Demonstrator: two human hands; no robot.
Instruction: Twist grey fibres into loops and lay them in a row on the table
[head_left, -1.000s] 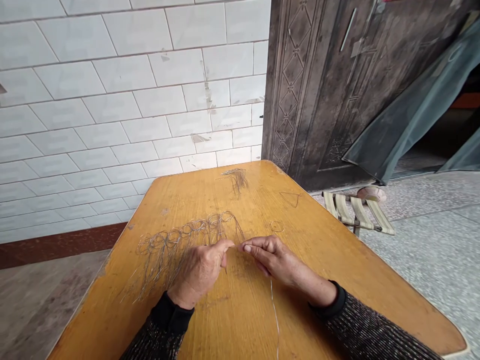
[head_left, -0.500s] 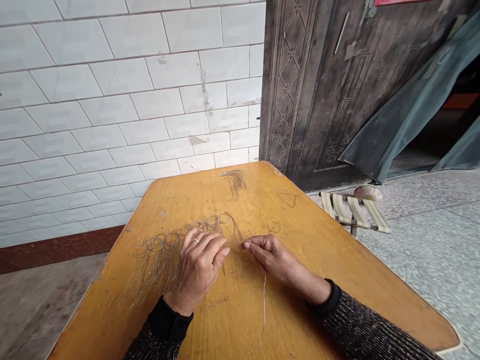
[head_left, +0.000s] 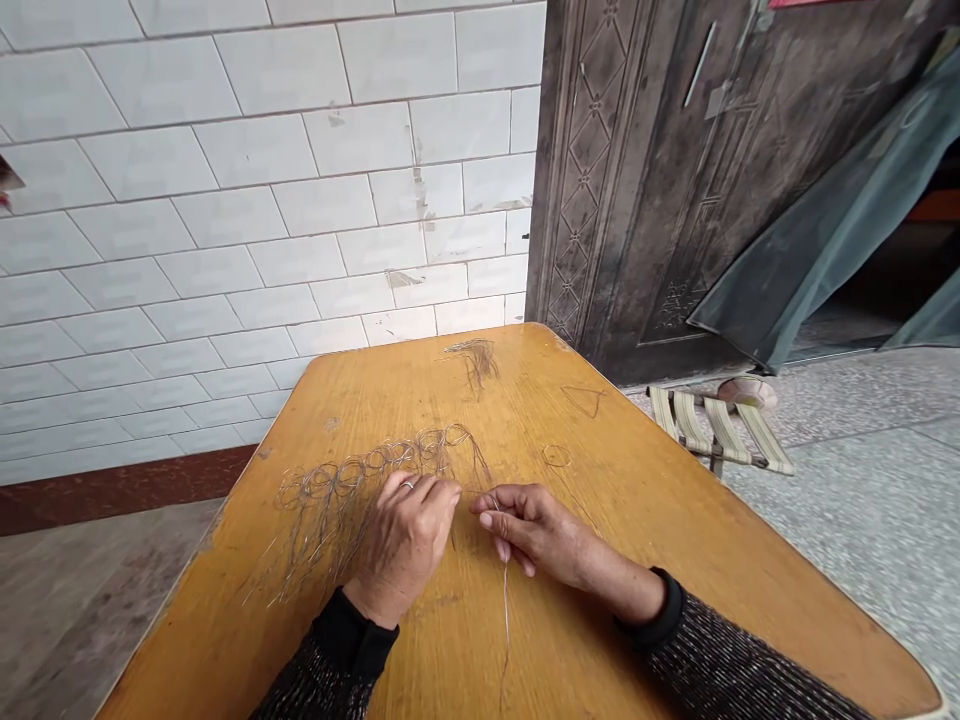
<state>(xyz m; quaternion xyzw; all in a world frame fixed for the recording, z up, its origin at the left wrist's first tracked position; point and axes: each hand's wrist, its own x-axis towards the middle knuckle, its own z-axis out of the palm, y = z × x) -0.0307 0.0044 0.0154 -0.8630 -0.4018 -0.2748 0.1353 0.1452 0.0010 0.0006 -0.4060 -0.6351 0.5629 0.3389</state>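
Both hands rest on a yellow wooden table [head_left: 675, 560]. My right hand [head_left: 529, 527] pinches a thin silvery wire [head_left: 506, 610] whose free end trails toward me across the tabletop. My left hand [head_left: 405, 540], a ring on one finger, lies palm down with its fingertips close to the right hand's, touching the edge of a row of looped wire pieces [head_left: 360, 475]. Whether the left fingers also grip the wire is hidden.
A small bundle of wires [head_left: 474, 356] lies at the far table edge, with a wire triangle [head_left: 585, 400] and a wire circle [head_left: 556, 456] to the right. A folding stool [head_left: 716, 425] stands on the floor beside the table. Tiled wall and a dark door are behind.
My left hand went from pinching the wire with the right to lying flat, fingers spread. The right hand drew slightly toward me, and the wire's tail swung left.
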